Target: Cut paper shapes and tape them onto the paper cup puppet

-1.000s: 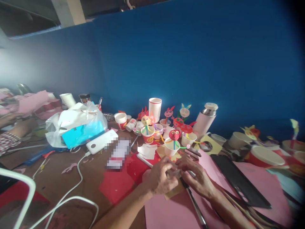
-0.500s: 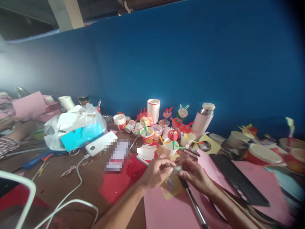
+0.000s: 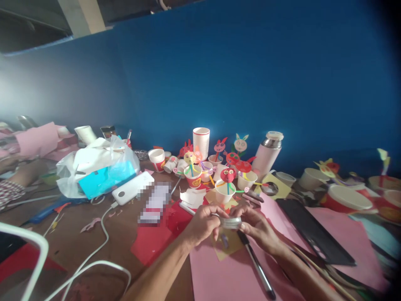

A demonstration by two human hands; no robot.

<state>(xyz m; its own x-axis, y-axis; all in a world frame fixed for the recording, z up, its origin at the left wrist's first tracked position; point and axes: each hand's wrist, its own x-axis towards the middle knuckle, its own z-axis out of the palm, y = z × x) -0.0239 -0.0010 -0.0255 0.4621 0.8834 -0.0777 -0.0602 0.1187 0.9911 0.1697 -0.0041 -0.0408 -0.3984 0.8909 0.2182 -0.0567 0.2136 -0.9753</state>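
Between my two hands is a roll of clear tape (image 3: 232, 223), seen from its side. My left hand (image 3: 203, 225) pinches at its left edge with bent fingers. My right hand (image 3: 258, 229) grips the roll's right side between thumb and fingers. Under the hands lies a yellow paper piece (image 3: 230, 246) on a pink sheet (image 3: 216, 276). A black and silver pen (image 3: 258, 267) rests just below my right hand. Just beyond the fingers stands a white paper cup (image 3: 224, 193) holding a red paper face (image 3: 227, 174) on a stem.
Several decorated paper cups line the blue wall (image 3: 219, 75), beside a tall white cup (image 3: 201, 144) and a pink flask (image 3: 267, 156). A black phone-like slab (image 3: 316, 232) lies right. Leftward are a white power bank (image 3: 133, 188), a cable (image 3: 106, 234) and another person's sleeve (image 3: 11, 192).
My hands have turned the tape roll so more of its side shows, and my left fingers have drawn back left along it. The camera view has shifted slightly.
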